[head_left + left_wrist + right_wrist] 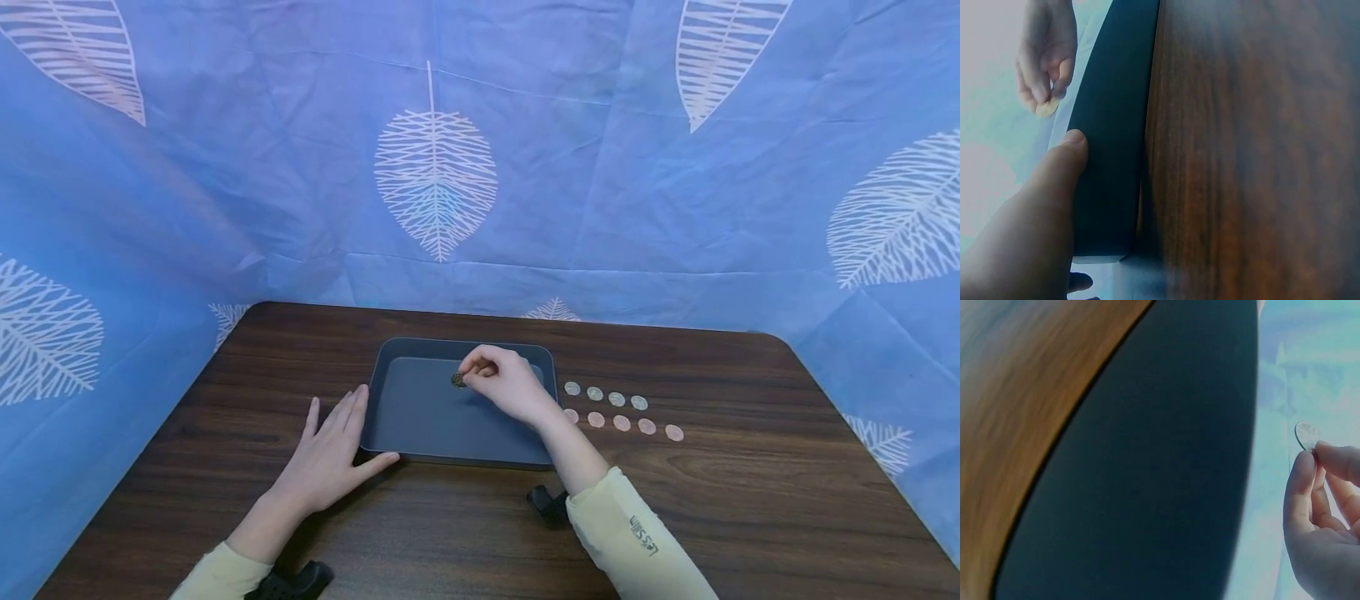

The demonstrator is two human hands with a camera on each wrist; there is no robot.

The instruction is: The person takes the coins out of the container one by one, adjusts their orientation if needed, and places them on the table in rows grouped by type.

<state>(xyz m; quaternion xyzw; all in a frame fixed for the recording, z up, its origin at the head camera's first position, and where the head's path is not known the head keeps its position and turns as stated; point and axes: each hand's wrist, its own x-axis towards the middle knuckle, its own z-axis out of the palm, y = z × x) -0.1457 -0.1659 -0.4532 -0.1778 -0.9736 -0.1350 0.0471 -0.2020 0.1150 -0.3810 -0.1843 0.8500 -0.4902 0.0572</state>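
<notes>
A dark grey rectangular tray point(442, 429) lies on the wooden table. My right hand point(508, 385) is over the tray and pinches a coin point(457, 380) between thumb and fingers. In the right wrist view the coin point(1307, 435) stands out past the fingertips; it also shows in the left wrist view. My left hand point(330, 462) rests at the tray's near left corner with its fingers spread and straight, the thumb along the front wall. Right of the tray lie a row of several silver coins point(617, 399) and, nearer me, a row of several copper-coloured coins point(622, 423), the leftmost partly hidden by my right arm.
The brown wooden table point(750, 483) extends on both sides of the tray. A blue cloth point(525, 167) with white leaf prints hangs behind and beside it. Black wrist devices point(549, 505) show under both forearms.
</notes>
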